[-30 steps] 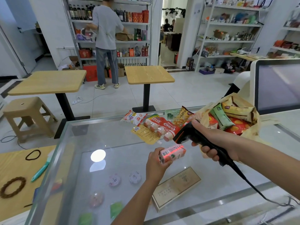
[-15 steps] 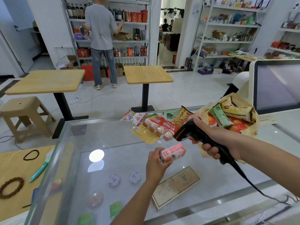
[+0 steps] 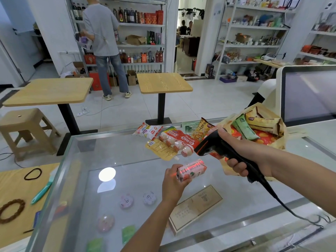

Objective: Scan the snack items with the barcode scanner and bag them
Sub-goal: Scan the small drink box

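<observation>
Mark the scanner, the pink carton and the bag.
barcode scanner (image 3: pixel 211 144), head view, on its black head
pink carton (image 3: pixel 192 170), head view, on its barcode face
bag (image 3: pixel 228 122), head view, on its left paper rim

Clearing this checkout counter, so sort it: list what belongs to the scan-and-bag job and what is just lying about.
Job:
barcode scanner, gripped by the right hand
pink carton, held in the left hand
paper bag
sausage pack
yellow pouch

Lying about:
flat beige box
braided ring
stool
</observation>
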